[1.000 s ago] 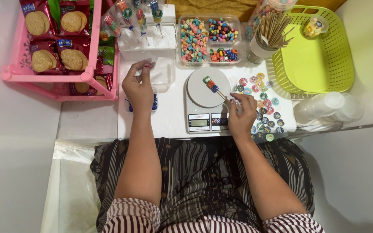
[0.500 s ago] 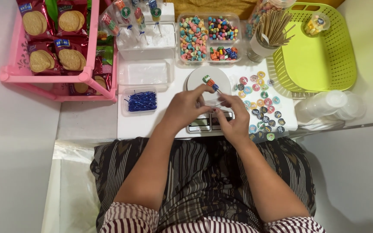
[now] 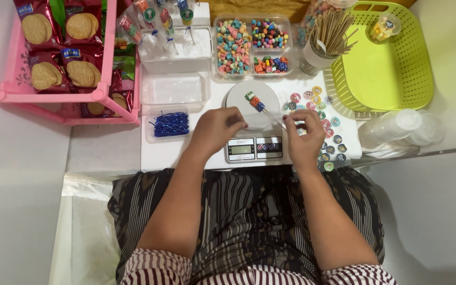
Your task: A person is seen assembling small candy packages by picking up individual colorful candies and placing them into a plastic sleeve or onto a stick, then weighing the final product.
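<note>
A candy skewer [image 3: 253, 101] with green, red and blue pieces lies across the round plate of a white kitchen scale [image 3: 254, 149]. My left hand [image 3: 215, 129] hovers over the plate's near left edge, fingertips pinched. My right hand [image 3: 304, 136] is at the plate's right, by the skewer's bare stick end, thumb and forefinger pinched. A thin clear plastic bag [image 3: 264, 119], barely visible, seems stretched between the two hands.
A tray of blue twist ties [image 3: 170, 124] and a tray of clear bags [image 3: 175, 88] sit left of the scale. Round stickers [image 3: 325, 132] lie right of it. Candy boxes [image 3: 252, 45], a cup of sticks [image 3: 325, 39], a green basket [image 3: 391, 63], clear cups [image 3: 407, 126] and a pink biscuit rack [image 3: 54, 95] surround them.
My left hand came from the clear-bag tray over to the scale and met my right hand, which let go of the stick. The hands have since drawn slightly apart.
</note>
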